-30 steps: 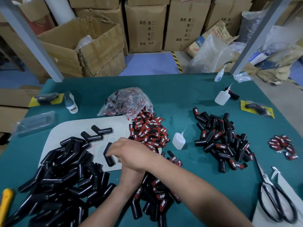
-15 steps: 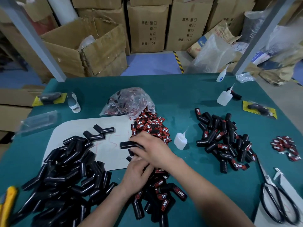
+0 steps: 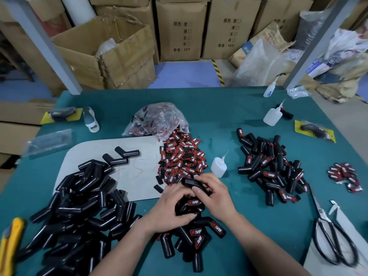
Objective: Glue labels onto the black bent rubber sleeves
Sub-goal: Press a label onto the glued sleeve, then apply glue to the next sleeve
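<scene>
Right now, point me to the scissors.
Head view: the scissors lie at the near right edge of the table, handles on a white sheet, blades pointing away toward the small label pile, right of the labelled sleeve heap.

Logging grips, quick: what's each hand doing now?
Left hand: fingers curled, contents cannot be told.
Right hand: holding a sleeve.
</scene>
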The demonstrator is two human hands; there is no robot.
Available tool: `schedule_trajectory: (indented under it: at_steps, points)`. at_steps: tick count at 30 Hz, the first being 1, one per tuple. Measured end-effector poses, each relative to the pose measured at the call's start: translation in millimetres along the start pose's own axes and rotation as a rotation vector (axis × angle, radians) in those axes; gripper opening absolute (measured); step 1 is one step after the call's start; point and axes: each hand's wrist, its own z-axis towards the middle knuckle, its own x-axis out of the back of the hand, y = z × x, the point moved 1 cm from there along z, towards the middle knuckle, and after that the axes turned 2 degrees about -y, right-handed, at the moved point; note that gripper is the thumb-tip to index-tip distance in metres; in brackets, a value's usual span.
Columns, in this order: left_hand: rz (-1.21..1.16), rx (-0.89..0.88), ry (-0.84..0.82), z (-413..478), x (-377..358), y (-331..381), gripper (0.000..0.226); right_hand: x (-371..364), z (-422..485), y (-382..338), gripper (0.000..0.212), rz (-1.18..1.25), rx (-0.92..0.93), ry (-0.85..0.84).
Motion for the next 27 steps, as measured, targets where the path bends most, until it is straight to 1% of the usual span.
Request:
schedule_trajectory:
  at_steps: [7, 9, 11, 13, 15, 16, 17, 18, 19, 20, 21, 23, 24, 25, 27]
  points:
    - [0.014, 0.038, -0.168, 4.4, 5.3, -4.4, 0.041, 0.0, 0.0, 5.5, 0.025, 0.044, -0.007, -0.002]
    - [-0.007, 0.068, -0.164, 5.5, 3.1, -6.1, 0.039, -0.8, -0.6, 7.4, 0.026, 0.037, 0.014, -0.008]
    - [-0.038, 0.124, -0.119, 6.3, 0.2, -7.2, 0.033, -1.0, -1.5, 10.3, 0.028, 0.030, 0.023, -0.009]
    - [-0.063, 0.154, -0.055, 6.0, -2.3, -8.7, 0.029, -2.1, -3.2, 12.4, 0.028, 0.051, -0.011, 0.004]
    - [-0.219, 0.175, 0.069, 5.3, -3.7, -9.1, 0.024, -2.4, -3.0, 12.5, 0.026, 0.090, -0.022, 0.062]
    - [-0.336, 0.185, 0.158, 4.7, -3.8, -8.1, 0.025, -1.2, -2.4, 12.7, 0.024, 0.088, 0.003, 0.100]
    - [-0.434, 0.191, 0.241, 4.3, -3.8, -7.8, 0.032, -0.2, -1.9, 12.6, 0.023, 0.072, 0.044, 0.121]
    - [-0.487, 0.194, 0.294, 3.6, -3.8, -8.4, 0.044, -0.6, -1.5, 11.9, 0.022, 0.048, 0.094, 0.115]
    - [-0.506, 0.199, 0.316, 2.7, -4.4, -8.4, 0.055, -2.7, -1.3, 11.5, 0.022, 0.026, 0.138, 0.085]
    - [-0.509, 0.208, 0.324, 2.3, -5.5, -7.7, 0.062, -6.1, -2.4, 11.7, 0.024, 0.014, 0.162, 0.042]
    - [-0.483, 0.215, 0.329, 3.1, -5.6, -6.2, 0.060, -9.8, -4.5, 10.9, 0.028, 0.012, 0.162, -0.003]
    - [-0.389, 0.194, 0.377, 5.0, -4.4, -8.1, 0.046, -14.7, -8.5, 9.3, 0.037, 0.006, 0.154, -0.042]
    - [-0.377, 0.190, 0.415, 5.6, -4.0, -10.7, 0.041, -13.4, -8.9, 7.6, 0.038, -0.009, 0.169, -0.005]
    - [-0.399, 0.199, 0.454, 6.2, -4.0, -12.6, 0.040, -9.3, -8.4, 5.7, 0.035, -0.039, 0.204, 0.074]
    - [-0.445, 0.237, 0.496, 6.1, -5.5, -16.1, 0.043, 2.7, -6.5, 5.0, 0.029, -0.123, 0.307, 0.301]
